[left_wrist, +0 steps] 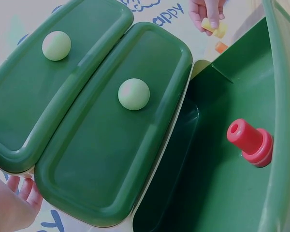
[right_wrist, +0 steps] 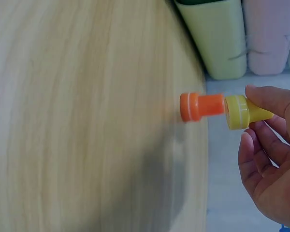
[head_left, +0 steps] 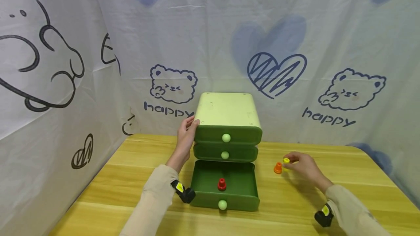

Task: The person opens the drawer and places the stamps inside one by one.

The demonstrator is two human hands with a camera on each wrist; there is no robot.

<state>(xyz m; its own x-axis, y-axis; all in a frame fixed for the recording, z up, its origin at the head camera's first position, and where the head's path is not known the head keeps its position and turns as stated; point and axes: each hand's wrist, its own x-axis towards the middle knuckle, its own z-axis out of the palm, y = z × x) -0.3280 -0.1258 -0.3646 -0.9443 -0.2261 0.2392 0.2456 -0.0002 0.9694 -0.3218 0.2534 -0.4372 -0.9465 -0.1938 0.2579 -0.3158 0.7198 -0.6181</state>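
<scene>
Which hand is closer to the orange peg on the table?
Right. The right hand pinches a yellow peg just beside the orange peg; the left hand rests on the drawer cabinet, far across.

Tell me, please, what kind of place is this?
Probably a staged tabletop setup, not a lived-in room: a wooden table hemmed by a printed cloth backdrop, with one small green drawer unit and toy pegs.

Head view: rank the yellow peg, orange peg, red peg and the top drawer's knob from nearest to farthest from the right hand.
1. Yellow peg: pinched in the right hand itself.
2. Orange peg: on the table just left of that hand.
3. Red peg: farther left, inside the open bottom drawer.
4. Top drawer's knob: up and left, on the cabinet front; farthest, but only slightly beyond the red peg.
</scene>
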